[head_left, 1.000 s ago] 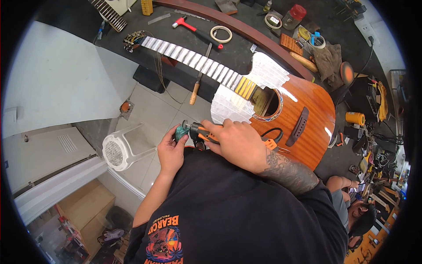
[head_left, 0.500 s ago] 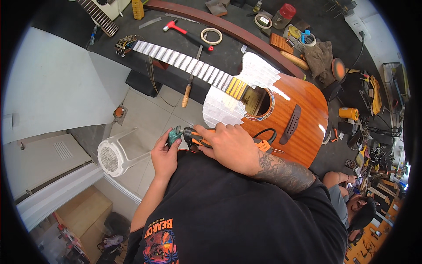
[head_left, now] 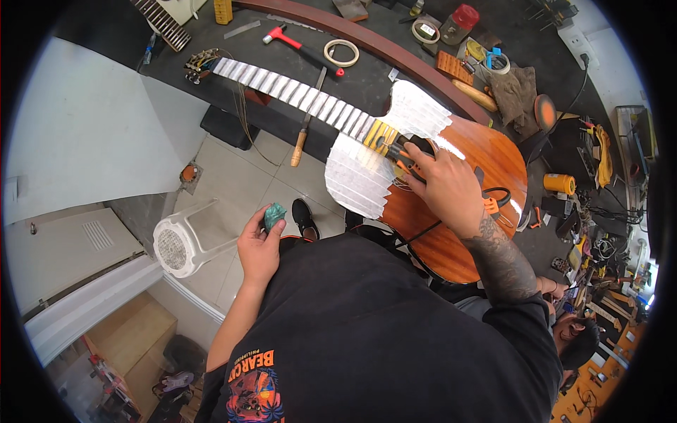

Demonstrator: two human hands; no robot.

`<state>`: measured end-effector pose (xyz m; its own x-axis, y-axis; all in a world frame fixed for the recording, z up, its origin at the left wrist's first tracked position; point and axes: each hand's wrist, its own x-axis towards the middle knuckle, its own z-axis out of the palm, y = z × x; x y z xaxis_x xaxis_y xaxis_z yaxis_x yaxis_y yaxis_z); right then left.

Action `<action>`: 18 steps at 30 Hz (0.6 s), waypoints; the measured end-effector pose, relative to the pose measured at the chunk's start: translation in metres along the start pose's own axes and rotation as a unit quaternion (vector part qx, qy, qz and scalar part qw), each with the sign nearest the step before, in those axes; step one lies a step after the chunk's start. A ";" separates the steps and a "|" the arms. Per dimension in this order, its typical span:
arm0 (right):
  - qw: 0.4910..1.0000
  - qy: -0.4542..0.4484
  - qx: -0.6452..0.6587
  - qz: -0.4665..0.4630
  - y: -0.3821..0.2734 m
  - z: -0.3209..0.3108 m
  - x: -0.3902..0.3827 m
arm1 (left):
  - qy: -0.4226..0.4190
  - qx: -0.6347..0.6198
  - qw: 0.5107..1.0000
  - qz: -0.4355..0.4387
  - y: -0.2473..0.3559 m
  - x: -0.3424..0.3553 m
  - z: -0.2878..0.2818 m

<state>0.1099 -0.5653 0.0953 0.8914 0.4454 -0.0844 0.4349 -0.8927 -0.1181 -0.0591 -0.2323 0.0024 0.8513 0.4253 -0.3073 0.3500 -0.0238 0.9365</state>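
Note:
My left hand (head_left: 259, 248) is closed round a crumpled green lump (head_left: 274, 216), possibly polishing compound, above the floor. My right hand (head_left: 450, 189) grips an orange-and-black corded rotary tool (head_left: 404, 162). Its head points at the yellow, uncovered end of the fretboard (head_left: 378, 134), beside the soundhole; my hand and the tool cover much of that hole, and the tip is hard to make out. The acoustic guitar (head_left: 486, 151) has a reddish-brown top, with white tape (head_left: 360, 176) on the body beside the neck. Along the neck (head_left: 296, 95), white strips alternate with the frets.
A red-and-black hammer (head_left: 303, 49), a tape roll (head_left: 340, 53) and a wooden-handled file (head_left: 300, 146) lie on the dark bench (head_left: 211, 42). A white stool (head_left: 176, 247) stands at left. Another person (head_left: 575, 338) is at the right. A power cord (head_left: 423, 231) runs beneath my right arm.
My right hand has carried the rotary tool from beside the green lump up and right to the fretboard's end. The left hand still holds the lump, slightly farther left.

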 end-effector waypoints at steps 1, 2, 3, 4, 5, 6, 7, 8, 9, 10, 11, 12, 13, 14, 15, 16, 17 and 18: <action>1.000 -0.004 -0.005 -0.007 0.000 0.001 -0.001 | -0.002 -0.003 1.000 0.000 0.001 0.000 0.001; 1.000 -0.009 -0.009 -0.014 0.000 0.002 -0.002 | -0.003 -0.002 1.000 0.000 0.002 0.001 0.001; 1.000 -0.009 -0.008 -0.014 -0.002 0.002 -0.002 | -0.003 0.000 1.000 0.002 0.002 0.000 0.002; 1.000 -0.013 -0.015 -0.021 -0.004 0.001 -0.002 | -0.003 0.002 1.000 0.004 0.002 0.000 0.002; 0.999 -0.018 -0.022 -0.029 -0.006 0.001 -0.002 | -0.003 0.003 1.000 0.004 0.002 0.000 0.002; 0.999 -0.017 -0.021 -0.028 -0.006 0.001 -0.002 | -0.002 -0.005 1.000 0.002 0.001 0.001 0.003; 0.999 -0.012 -0.023 -0.036 -0.007 0.002 -0.003 | -0.001 -0.012 1.000 0.000 0.001 0.001 0.003; 0.999 -0.007 -0.025 -0.045 -0.007 0.002 -0.003 | -0.002 -0.011 1.000 0.000 0.001 0.001 0.002; 0.999 -0.007 -0.024 -0.044 -0.007 0.002 -0.002 | -0.001 -0.004 1.000 -0.006 0.003 0.001 0.003; 0.999 -0.006 -0.027 -0.040 -0.006 0.002 -0.002 | 0.000 0.003 1.000 -0.011 0.004 0.001 0.003; 0.999 -0.005 -0.031 -0.036 -0.006 0.002 -0.001 | 0.000 0.004 1.000 -0.011 0.004 0.002 0.004; 0.999 -0.005 -0.031 -0.035 -0.006 0.002 0.000 | 0.000 0.001 1.000 -0.007 0.004 0.002 0.004; 0.999 -0.006 -0.028 -0.035 -0.005 0.002 0.000 | 0.000 -0.002 1.000 -0.004 0.004 0.003 0.005; 0.999 -0.006 -0.026 -0.035 -0.004 0.002 0.001 | 0.000 -0.001 1.000 -0.004 0.004 0.003 0.004; 0.999 -0.007 -0.025 -0.034 -0.003 0.002 0.001 | -0.001 -0.004 1.000 -0.003 0.003 0.003 0.004; 0.999 -0.002 -0.025 -0.034 -0.002 0.003 0.002 | -0.003 -0.007 1.000 -0.002 0.003 0.003 0.004; 0.999 0.003 -0.025 -0.035 -0.001 0.003 0.002 | -0.003 -0.007 1.000 -0.002 0.002 0.004 0.004; 0.999 0.003 -0.025 -0.034 0.001 0.004 0.003 | -0.003 -0.007 1.000 0.000 0.002 0.004 0.004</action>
<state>0.1124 -0.5642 0.0906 0.8599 0.5055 -0.0713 0.5009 -0.8624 -0.0736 -0.0535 -0.2346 0.0019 0.8537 0.4193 -0.3089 0.3449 -0.0109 0.9386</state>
